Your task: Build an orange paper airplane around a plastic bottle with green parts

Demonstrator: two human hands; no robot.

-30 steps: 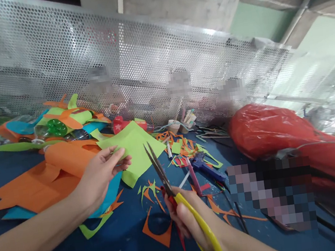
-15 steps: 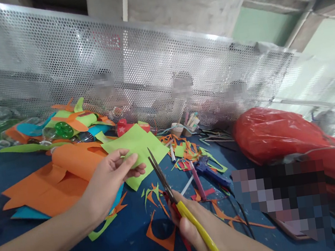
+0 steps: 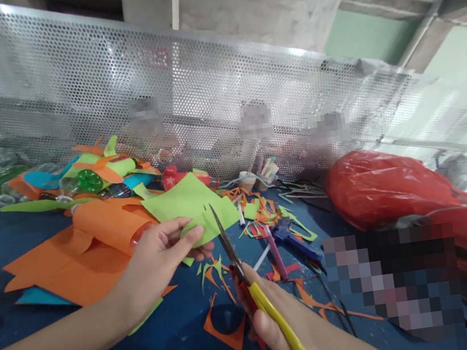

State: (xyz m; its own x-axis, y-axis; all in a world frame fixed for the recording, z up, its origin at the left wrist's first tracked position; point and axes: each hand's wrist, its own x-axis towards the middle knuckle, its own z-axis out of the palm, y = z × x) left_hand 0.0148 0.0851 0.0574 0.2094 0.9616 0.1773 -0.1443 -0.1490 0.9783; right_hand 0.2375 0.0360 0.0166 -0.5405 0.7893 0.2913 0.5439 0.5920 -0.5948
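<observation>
Between thumb and fingers, my left hand (image 3: 170, 249) pinches a sheet of lime-green paper (image 3: 191, 200) by its near edge. My right hand (image 3: 268, 308) grips scissors (image 3: 233, 255) with yellow and red handles. Their blades point up and away, slightly parted, and one tip overlaps the right part of the green sheet. Left of my left hand lies an orange paper-wrapped bottle (image 3: 106, 220) on flat orange paper (image 3: 60, 266). An orange scrap (image 3: 223, 331) with a round hole lies below the scissors.
A blue glue gun (image 3: 296, 238) and a pink stick (image 3: 276, 252) lie right of the scissors, among paper scraps. Paper-decorated bottles (image 3: 98, 164) stand back left. A red plastic bag (image 3: 385, 186) sits at right. A perforated metal screen (image 3: 205, 87) borders the table's back.
My left hand has moved a little to the right with the green sheet, bringing its edge to the blades. The blades have opened slightly.
</observation>
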